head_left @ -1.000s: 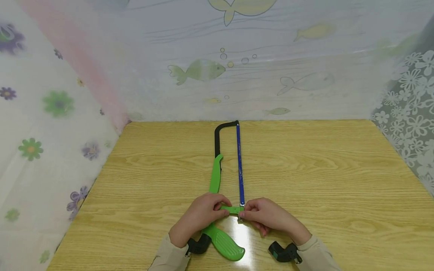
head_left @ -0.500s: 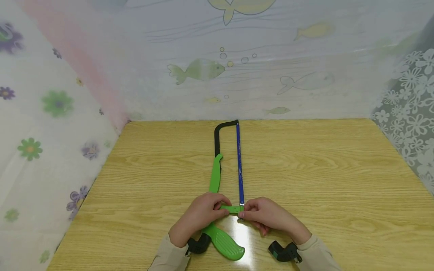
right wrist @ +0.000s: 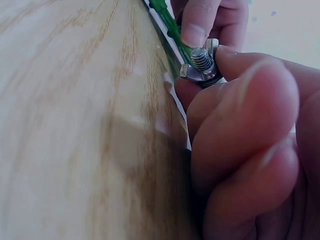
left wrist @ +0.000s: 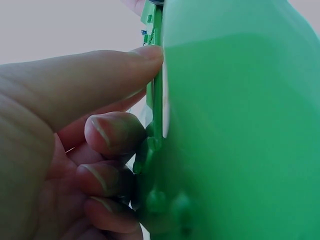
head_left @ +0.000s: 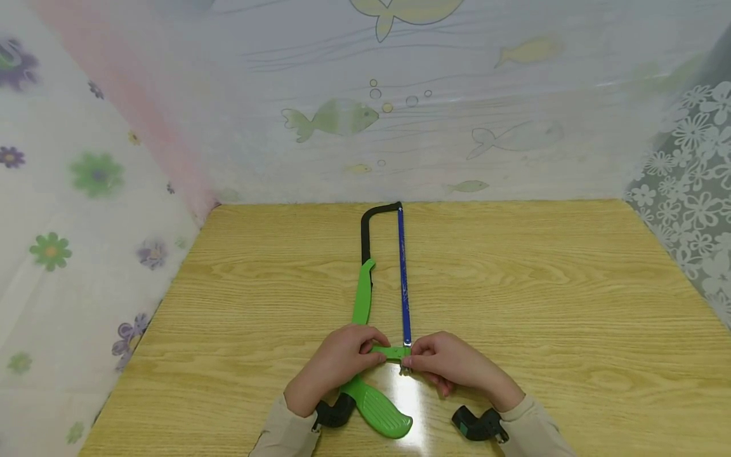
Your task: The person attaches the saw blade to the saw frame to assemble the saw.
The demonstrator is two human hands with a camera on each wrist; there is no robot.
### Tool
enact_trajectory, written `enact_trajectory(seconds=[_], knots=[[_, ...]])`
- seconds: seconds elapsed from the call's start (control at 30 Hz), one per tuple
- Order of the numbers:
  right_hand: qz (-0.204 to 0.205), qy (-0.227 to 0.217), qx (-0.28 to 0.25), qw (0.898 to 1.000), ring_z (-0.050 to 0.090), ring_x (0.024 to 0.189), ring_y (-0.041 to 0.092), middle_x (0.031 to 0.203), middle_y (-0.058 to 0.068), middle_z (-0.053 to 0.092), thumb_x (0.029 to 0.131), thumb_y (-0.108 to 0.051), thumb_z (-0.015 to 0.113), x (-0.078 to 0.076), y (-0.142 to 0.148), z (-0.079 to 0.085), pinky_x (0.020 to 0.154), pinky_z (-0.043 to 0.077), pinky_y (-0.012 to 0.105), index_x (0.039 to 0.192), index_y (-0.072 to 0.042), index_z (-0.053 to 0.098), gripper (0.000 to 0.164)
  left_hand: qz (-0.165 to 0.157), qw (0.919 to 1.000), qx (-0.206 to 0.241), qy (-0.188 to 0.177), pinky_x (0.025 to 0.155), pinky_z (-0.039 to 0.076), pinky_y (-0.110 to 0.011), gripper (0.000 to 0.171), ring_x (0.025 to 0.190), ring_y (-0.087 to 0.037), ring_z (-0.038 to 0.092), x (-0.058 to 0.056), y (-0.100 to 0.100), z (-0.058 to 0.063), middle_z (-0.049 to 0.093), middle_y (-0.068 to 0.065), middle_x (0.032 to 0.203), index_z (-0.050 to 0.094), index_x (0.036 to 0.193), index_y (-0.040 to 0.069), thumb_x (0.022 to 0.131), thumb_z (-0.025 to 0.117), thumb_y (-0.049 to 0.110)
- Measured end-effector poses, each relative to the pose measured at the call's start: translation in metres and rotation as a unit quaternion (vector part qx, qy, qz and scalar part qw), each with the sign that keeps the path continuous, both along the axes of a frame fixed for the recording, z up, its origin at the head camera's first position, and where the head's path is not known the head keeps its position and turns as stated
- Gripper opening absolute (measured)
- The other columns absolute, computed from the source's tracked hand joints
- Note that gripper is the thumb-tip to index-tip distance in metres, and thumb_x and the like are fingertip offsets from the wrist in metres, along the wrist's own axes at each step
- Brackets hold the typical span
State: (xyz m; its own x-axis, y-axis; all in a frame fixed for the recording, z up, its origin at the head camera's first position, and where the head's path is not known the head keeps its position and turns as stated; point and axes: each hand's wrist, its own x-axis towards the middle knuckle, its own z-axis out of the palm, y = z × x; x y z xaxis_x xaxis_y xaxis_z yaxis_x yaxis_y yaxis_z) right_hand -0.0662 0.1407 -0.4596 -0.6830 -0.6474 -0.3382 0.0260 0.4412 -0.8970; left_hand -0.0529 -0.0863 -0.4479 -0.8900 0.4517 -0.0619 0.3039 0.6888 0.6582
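Left grip (head_left: 341, 359) pinches the green hacksaw frame (head_left: 362, 298); right grip (head_left: 455, 363) — a wing nut (right wrist: 195, 73) (bolt (right wrist: 201, 59) poking through).

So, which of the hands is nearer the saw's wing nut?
Right. The right hand has its fingers at the wing nut; the left hand grips the green crossbar, to the left and farther off.

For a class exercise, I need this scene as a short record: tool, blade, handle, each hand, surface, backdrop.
Tool: hacksaw, on the table
Blade: blue
Handle: green, ridged
Left hand: grips the green crosspiece
Right hand: pinches the metal wing nut
Surface: wood-grain tabletop
Backdrop: pale sheet with fish drawings
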Motion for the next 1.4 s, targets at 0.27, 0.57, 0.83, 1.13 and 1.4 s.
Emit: enact_trajectory(seconds=[0.27,0.57,0.83,1.13,1.4], knots=[[-0.003,0.004,0.004,1.0,0.042,0.032,0.01,0.044,-0.001,0.045,0.084,-0.044,0.057,-0.0005,0.0002,0.0,0.036,0.042,0.031,0.077,-0.011,0.06,0.034,-0.002,1.0,0.007,-0.001,0.051,0.031,-0.02,0.012,0.05,-0.005,0.035,-0.0007,-0.0003,0.0007,0.04,0.009,0.057,0.066,0.093,0.023,0.082,0.064,0.027],[-0.005,0.008,0.006,1.0,0.042,0.032,0.009,0.043,-0.002,0.044,0.082,-0.043,0.06,-0.0004,-0.0002,-0.0009,0.036,0.041,0.03,0.075,-0.01,0.058,0.033,0.003,1.0,0.004,-0.006,0.051,0.031,-0.02,0.012,0.049,-0.005,0.035,-0.001,0.0,0.0005,0.04,0.009,0.057,0.066,0.093,0.024,0.082,0.065,0.028],[-0.007,0.009,0.002,1.0,0.041,0.032,0.009,0.042,-0.002,0.044,0.081,-0.041,0.062,-0.0004,0.0,-0.0012,0.036,0.041,0.029,0.075,-0.01,0.057,0.032,0.008,0.9999,0.0,-0.012,0.051,0.031,-0.02,0.013,0.05,-0.005,0.036,-0.0002,0.0,0.0005,0.04,0.009,0.057,0.066,0.093,0.025,0.081,0.065,0.03],[-0.005,0.012,0.005,1.0,0.04,0.033,0.008,0.042,-0.002,0.044,0.081,-0.041,0.062,-0.0001,0.0005,-0.0019,0.036,0.04,0.029,0.073,-0.01,0.058,0.032,0.008,0.9999,-0.004,-0.009,0.051,0.031,-0.02,0.012,0.05,-0.005,0.036,-0.0005,0.0003,0.0004,0.04,0.009,0.057,0.066,0.093,0.025,0.081,0.065,0.03],[-0.001,0.019,0.016,1.0,0.041,0.033,0.008,0.042,-0.002,0.044,0.082,-0.045,0.058,-0.0002,0.0002,-0.0015,0.037,0.042,0.031,0.071,-0.012,0.06,0.035,0.007,0.9999,-0.007,-0.007,0.052,0.031,-0.02,0.012,0.05,-0.005,0.036,0.0,0.0004,0.0008,0.04,0.01,0.057,0.066,0.092,0.025,0.082,0.065,0.03]])
